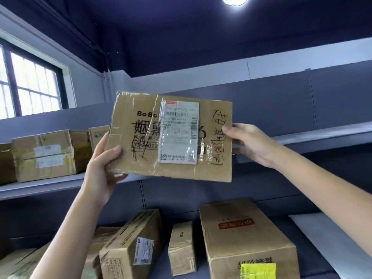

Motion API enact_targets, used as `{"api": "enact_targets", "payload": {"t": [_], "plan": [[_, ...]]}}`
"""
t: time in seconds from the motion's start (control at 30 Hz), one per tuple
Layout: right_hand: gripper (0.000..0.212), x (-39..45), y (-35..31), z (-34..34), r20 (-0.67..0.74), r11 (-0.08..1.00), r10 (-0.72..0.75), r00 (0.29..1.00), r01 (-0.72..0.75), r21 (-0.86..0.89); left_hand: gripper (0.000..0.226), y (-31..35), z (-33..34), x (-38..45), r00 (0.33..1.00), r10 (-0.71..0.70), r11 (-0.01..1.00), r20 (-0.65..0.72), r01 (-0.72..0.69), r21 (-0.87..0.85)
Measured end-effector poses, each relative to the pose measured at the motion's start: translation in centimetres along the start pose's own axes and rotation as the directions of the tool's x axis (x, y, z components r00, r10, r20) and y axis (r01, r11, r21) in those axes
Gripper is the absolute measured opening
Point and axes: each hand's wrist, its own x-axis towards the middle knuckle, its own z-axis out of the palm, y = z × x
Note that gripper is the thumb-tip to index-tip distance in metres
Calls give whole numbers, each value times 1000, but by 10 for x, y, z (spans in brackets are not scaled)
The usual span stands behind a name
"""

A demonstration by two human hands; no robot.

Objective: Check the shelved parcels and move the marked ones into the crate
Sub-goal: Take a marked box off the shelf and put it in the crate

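Observation:
A flat brown cardboard parcel (141, 158) is held up in front of the upper shelf, its face toward me. It bears a white shipping label under clear tape and black handwritten marker characters down its right side. My left hand (101, 168) grips its lower left corner, thumb on the front. My right hand (249, 141) holds its right edge with the fingers behind. No crate is in view.
The upper shelf (40, 186) carries taped brown boxes (46, 156) at the left. On the lower shelf stand several parcels: a tilted box (134, 246), a small narrow box (182, 248), a large box (245, 238) with a yellow sticker, a white padded bag (322, 238). A window is at far left.

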Motion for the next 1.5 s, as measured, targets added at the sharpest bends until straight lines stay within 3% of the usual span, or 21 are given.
{"api": "enact_targets", "payload": {"t": [0.13, 0.2, 0.3, 0.43, 0.57, 0.7, 0.83, 1.0, 1.07, 1.17, 1.27, 1.33, 1.37, 1.43, 1.5], "plan": [[59, -11, 12, 18, 141, 991, 126, 982, -130, 20, 32, 2, -32, -17, 997, -67, 998, 39, 68, -18], [80, -20, 27, 28, 156, 984, 153, 976, -166, 70, 32, 7, -46, -25, 994, -86, 996, 74, 88, -23], [91, -37, 46, 41, 163, 969, 158, 974, -185, 165, 32, 14, -58, -37, 983, -125, 990, 132, 131, -43], [78, -64, 60, 53, 165, 935, 136, 977, -182, 305, 38, 25, -56, -53, 969, -193, 981, 152, 192, 26], [37, -93, 78, 63, 74, 892, 139, 988, -157, 424, 30, 38, -43, -69, 965, -233, 972, 119, 228, 51], [33, -121, 90, 62, 20, 862, 174, 985, -162, 481, 28, 30, -27, -97, 956, -292, 956, -25, 291, -35], [31, -158, 118, 67, -28, 839, 273, 962, -223, 496, 24, -4, 1, -142, 843, -394, 909, -367, 298, -292], [28, -205, 160, 81, 63, 741, 420, 905, -382, 552, 51, -49, 26, -208, 742, -540, 834, -397, 412, -367], [33, -221, 174, 83, 87, 721, 468, 879, -437, 537, 50, -54, 20, -230, 696, -568, 821, -439, 445, -357], [36, -242, 192, 84, 86, 711, 539, 838, -508, 486, 62, -58, -3, -258, 623, -506, 840, -597, 512, -178], [32, -259, 204, 89, 106, 720, 583, 806, -572, 392, 83, -66, -33, -282, 607, -495, 711, -622, 694, 111], [25, -267, 207, 94, 129, 744, 587, 799, -595, 304, 87, -74, -48, -293, 643, -530, 592, -553, 748, 302], [33, -269, 209, 97, 149, 750, 593, 791, -610, 256, 88, -80, -53, -297, 674, -546, 559, -497, 735, 384], [71, -271, 214, 104, 185, 720, 645, 742, -671, 177, 85, -91, -59, -301, 721, -597, 507, -352, 679, 531], [95, -271, 221, 113, 208, 674, 702, 682, -729, 115, 81, -105, -61, -302, 714, -679, 473, -170, 602, 644]]}}
